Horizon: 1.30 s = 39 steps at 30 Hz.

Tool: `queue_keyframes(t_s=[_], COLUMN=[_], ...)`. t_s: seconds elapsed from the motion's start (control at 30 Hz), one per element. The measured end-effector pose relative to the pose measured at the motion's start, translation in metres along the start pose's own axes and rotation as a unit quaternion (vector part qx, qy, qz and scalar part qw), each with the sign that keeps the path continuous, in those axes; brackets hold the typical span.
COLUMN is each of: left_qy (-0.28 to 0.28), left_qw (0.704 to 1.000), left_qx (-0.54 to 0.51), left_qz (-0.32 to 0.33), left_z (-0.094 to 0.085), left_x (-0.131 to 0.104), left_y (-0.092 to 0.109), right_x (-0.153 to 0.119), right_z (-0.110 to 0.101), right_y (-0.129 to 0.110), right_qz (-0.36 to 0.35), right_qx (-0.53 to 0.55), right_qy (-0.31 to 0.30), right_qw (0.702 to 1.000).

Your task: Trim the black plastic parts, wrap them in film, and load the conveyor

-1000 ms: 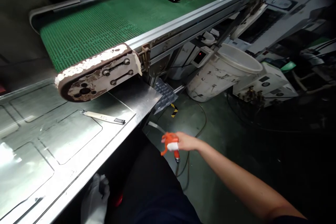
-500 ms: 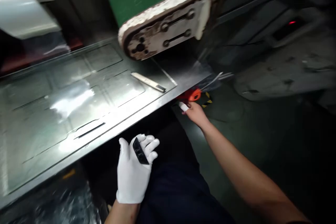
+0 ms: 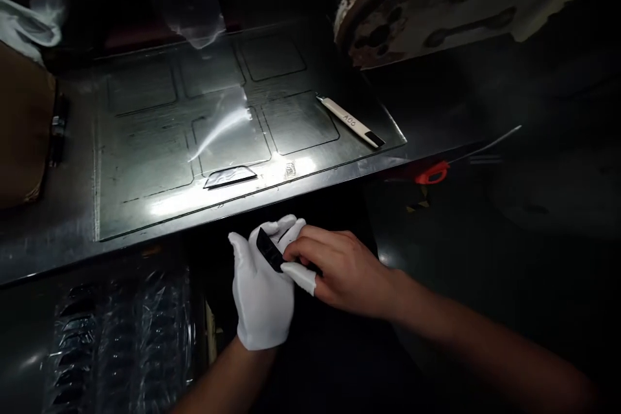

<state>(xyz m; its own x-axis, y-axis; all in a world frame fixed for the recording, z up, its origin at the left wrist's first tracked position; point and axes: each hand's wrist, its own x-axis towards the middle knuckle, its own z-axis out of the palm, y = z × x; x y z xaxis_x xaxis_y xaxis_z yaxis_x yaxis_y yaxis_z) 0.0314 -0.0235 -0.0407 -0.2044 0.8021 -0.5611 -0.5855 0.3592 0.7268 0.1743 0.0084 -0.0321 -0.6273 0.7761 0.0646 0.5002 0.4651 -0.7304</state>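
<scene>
My left hand (image 3: pixel 264 301), in a white glove, is turned palm up in front of the table edge. A small black plastic piece (image 3: pixel 270 250), long with slanted ends, rests across its palm and fingers. My right hand (image 3: pixel 339 268) is bare except for a white cover on the thumb. Its thumb and curled fingers close at the lower end of the black piece; the exact contact is partly hidden. On the table mat, a similar dark-edged piece (image 3: pixel 230 176) lies near the front edge. To its right is a pale utility knife (image 3: pixel 347 118) marked with writing.
A metal table (image 3: pixel 72 233) carries a clear mat with dark rounded outlines. A worn conveyor end (image 3: pixel 388 19) overhangs at upper right. An orange loop-like handle (image 3: pixel 431 173) hangs by the edge. At lower left is a clear tray (image 3: pixel 189 336) of dark pieces; a cardboard box (image 3: pixel 24 129) stands left.
My right hand has come from beside the orange handle to the black piece in my left palm. The view has shifted, bringing the box and more of the tray into sight.
</scene>
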Motion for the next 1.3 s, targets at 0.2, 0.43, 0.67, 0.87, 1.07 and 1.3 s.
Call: queue_keyframes(t_s=[0.2,0.43,0.67,0.87,1.07,1.3], left_qy=[0.036,-0.018,-0.030,0.008,0.067,-0.004], left_qw=[0.993,0.994,0.978,0.877,0.657,0.606], left_qx=[-0.111,-0.057,-0.078,0.184,0.571,0.659], left_qz=[0.018,0.092,0.190,0.444,0.489,0.446], left_z=[-0.008,-0.016,-0.026,-0.059,-0.059,-0.043], left_x=[-0.001,-0.007,0.000,0.018,0.061,0.095], left_y=[-0.006,-0.006,0.017,0.079,0.149,0.157], right_x=[0.013,0.018,0.055,0.135,0.197,0.216], right_z=[0.018,0.022,-0.038,-0.090,-0.101,-0.096], right_y=[-0.012,-0.017,-0.023,-0.026,-0.044,-0.046], right_qz=[0.014,0.046,0.072,-0.089,-0.133,-0.142], right_qx=[0.003,0.096,0.212,-0.133,-0.423,-0.448], right_qy=[-0.038,-0.006,0.038,0.006,-0.206,-0.259], right_qw=[0.999,0.994,0.974,0.987,0.872,0.844])
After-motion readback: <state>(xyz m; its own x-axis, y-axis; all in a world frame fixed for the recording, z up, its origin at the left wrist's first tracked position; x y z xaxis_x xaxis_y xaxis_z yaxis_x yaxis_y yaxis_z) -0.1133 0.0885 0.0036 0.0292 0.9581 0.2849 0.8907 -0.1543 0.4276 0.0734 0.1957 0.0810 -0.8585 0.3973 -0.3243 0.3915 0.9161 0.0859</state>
